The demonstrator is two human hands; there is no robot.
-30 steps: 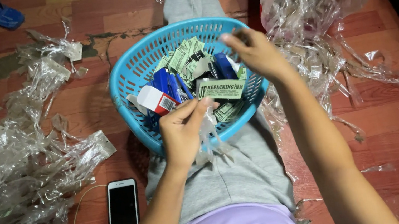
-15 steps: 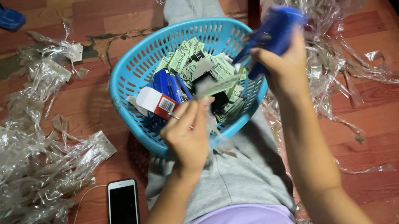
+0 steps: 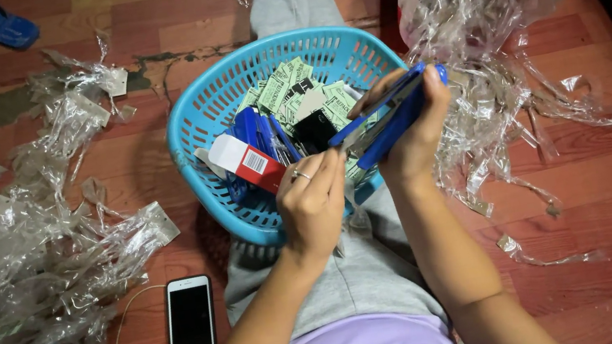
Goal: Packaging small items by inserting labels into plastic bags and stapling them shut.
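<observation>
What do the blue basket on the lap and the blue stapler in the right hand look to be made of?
The basket: moulded plastic, semi-glossy turquoise, going by its slotted lattice wall and thick rolled rim. The stapler, held in the right hand: mostly a blue plastic or painted shell; a thin greyish strip between its halves looks metallic, though it is too blurred to be sure.

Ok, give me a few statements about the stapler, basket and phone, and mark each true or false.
1. The right hand holds a blue stapler. True.
2. The basket is red. False: it is blue.
3. The phone lies inside the basket. False: it lies on the floor, on the person's left.
4. The left hand wears a ring. True.
5. Green paper slips lie in the basket. True.
</observation>
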